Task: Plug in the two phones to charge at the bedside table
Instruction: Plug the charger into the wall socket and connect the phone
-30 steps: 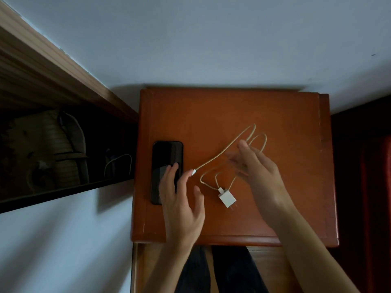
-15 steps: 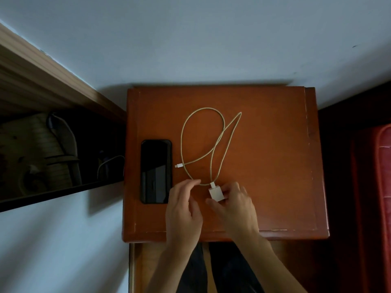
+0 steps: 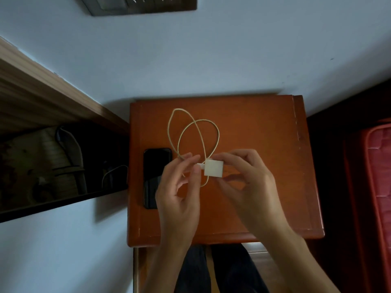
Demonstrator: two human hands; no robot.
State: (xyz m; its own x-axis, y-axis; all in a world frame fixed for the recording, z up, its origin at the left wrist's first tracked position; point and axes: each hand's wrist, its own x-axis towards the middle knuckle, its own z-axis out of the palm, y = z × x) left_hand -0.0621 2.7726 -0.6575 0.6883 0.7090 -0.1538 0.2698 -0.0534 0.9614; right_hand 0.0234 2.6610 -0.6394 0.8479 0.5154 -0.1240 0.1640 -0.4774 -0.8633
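While aloft — boxy charger, looped cord

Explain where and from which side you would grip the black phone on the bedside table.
Pinch the phone across its two long edges, coming from above. It lies flat near the bedside table's left edge, so probably only its thin sides offer purchase.

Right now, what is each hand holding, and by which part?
Right hand pinches the white charger block by its right edge; left hand pinches the cable at the plug entering the block.
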